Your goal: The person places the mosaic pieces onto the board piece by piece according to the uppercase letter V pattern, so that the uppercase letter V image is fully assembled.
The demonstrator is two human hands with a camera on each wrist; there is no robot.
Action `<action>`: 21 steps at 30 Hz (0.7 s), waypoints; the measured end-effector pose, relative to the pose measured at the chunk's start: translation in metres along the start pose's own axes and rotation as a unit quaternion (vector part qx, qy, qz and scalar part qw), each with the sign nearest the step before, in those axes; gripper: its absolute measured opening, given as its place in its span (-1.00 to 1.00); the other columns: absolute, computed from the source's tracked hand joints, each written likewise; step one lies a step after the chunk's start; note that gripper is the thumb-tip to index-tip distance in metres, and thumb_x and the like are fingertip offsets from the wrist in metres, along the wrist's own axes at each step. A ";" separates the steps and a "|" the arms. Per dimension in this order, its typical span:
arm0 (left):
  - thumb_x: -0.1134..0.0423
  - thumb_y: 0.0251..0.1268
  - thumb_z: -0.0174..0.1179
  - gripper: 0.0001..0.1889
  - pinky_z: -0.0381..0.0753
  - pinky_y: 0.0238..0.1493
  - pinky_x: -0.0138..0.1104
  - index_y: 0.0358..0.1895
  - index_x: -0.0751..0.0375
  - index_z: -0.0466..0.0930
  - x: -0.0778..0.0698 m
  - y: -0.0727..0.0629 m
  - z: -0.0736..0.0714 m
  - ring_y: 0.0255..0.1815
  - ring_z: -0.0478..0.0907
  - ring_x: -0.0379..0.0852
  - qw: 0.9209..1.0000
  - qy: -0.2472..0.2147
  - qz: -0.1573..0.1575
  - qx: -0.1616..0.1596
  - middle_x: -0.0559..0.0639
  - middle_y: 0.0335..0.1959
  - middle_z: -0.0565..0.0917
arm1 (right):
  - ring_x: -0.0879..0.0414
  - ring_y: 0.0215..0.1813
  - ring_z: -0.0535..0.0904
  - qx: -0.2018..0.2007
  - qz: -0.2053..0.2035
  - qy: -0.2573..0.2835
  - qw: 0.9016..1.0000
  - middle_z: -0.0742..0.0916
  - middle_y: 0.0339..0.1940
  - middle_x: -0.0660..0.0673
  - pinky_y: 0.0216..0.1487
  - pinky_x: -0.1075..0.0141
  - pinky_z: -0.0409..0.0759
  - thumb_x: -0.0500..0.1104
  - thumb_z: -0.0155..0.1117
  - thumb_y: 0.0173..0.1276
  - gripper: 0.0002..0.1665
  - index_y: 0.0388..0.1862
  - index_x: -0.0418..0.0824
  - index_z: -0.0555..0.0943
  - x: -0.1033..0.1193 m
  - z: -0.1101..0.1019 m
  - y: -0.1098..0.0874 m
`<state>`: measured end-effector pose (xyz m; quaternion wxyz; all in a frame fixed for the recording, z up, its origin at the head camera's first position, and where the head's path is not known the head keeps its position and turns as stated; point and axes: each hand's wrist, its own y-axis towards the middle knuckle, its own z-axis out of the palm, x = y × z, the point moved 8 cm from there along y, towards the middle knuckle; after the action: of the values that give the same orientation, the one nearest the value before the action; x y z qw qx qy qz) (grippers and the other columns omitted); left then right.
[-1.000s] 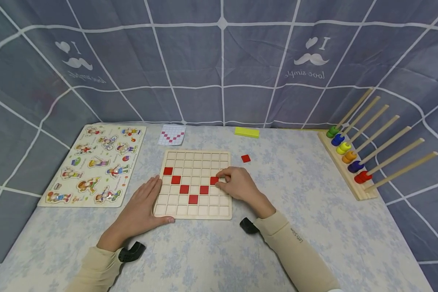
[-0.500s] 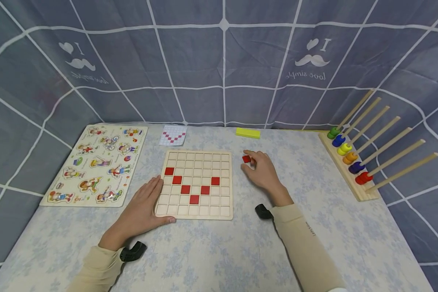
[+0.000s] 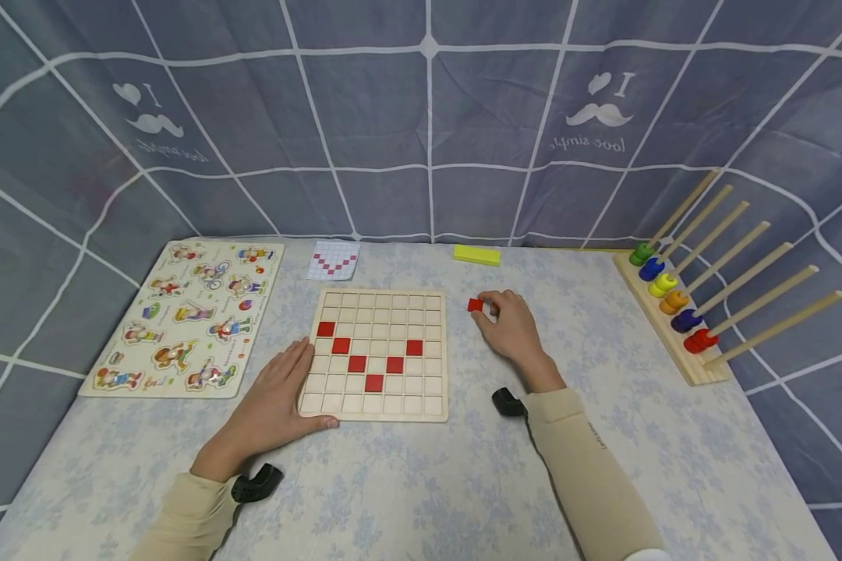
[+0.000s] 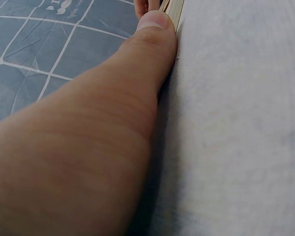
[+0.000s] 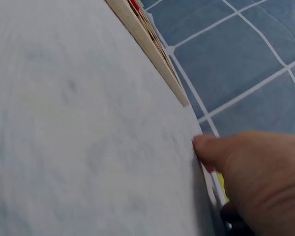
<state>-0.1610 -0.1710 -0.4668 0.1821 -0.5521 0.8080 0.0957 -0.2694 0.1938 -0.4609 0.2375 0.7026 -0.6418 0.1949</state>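
Note:
A light wooden grid board (image 3: 407,404) lies flat on the table, with several red square tiles (image 3: 373,382) set in its cells as a slanting V. My left hand (image 3: 270,401) rests along the board's left side, fingers straight, its thumb at the front edge; the left wrist view shows that thumb (image 4: 152,39) touching the board's side. To the right of the board, my right hand (image 3: 512,331) pinches a loose red tile (image 3: 475,305) between thumb and forefinger. In the right wrist view the hand mostly hides this tile.
Behind the board lie a pattern card (image 3: 333,260) with a V of small squares and a yellow block (image 3: 476,255). A picture puzzle board (image 3: 182,319) is at left. At right stands a rack of pegs (image 3: 673,319) with coloured rings. A grey curtain (image 3: 421,117) hangs behind.
My right hand has let go of the tile at the board's right side and moved right and away to the loose red tile, which it now pinches. The left hand stays in place.

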 end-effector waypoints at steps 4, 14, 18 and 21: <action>-0.47 -0.04 0.39 0.37 0.02 0.61 0.15 0.63 0.40 -0.08 0.001 0.000 0.000 0.68 -0.05 0.28 1.000 0.000 -0.001 0.000 0.29 0.68 -0.01 | -0.01 -0.22 0.34 0.007 -0.004 0.001 1.000 0.51 -0.30 -0.11 -0.17 0.18 0.29 0.02 0.39 0.40 -0.39 0.35 -0.18 0.57 -0.001 -0.004 -0.001; -0.46 -0.04 0.40 0.37 0.02 0.61 0.15 0.63 0.40 -0.07 0.000 -0.001 -0.001 0.68 -0.03 0.29 1.000 0.002 0.001 -0.001 0.31 0.67 0.01 | 0.00 -0.16 0.37 0.024 -0.028 -0.007 0.999 0.53 -0.30 -0.09 -0.12 0.18 0.32 0.08 0.36 0.41 -0.33 0.41 -0.18 0.53 -0.007 -0.002 0.001; -0.46 -0.05 0.40 0.37 0.01 0.62 0.15 0.63 0.41 -0.06 0.000 -0.001 -0.001 0.68 -0.04 0.29 1.000 0.001 0.000 -0.001 0.31 0.67 0.01 | 0.00 -0.15 0.37 0.026 -0.025 -0.010 0.999 0.53 -0.31 -0.07 -0.11 0.18 0.33 0.08 0.35 0.42 -0.35 0.40 -0.16 0.54 -0.009 0.000 0.002; -0.45 -0.05 0.41 0.37 0.01 0.61 0.15 0.63 0.40 -0.06 -0.001 -0.001 -0.002 0.68 -0.04 0.29 1.000 -0.002 -0.001 0.000 0.30 0.68 0.00 | 0.00 -0.16 0.37 0.026 -0.019 -0.004 0.999 0.53 -0.32 -0.06 -0.11 0.18 0.32 0.08 0.35 0.42 -0.37 0.38 -0.16 0.56 -0.010 0.000 0.003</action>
<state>-0.1601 -0.1712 -0.4651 0.1836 -0.5525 0.8072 0.0969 -0.2732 0.2012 -0.4665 0.2203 0.7215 -0.6241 0.2036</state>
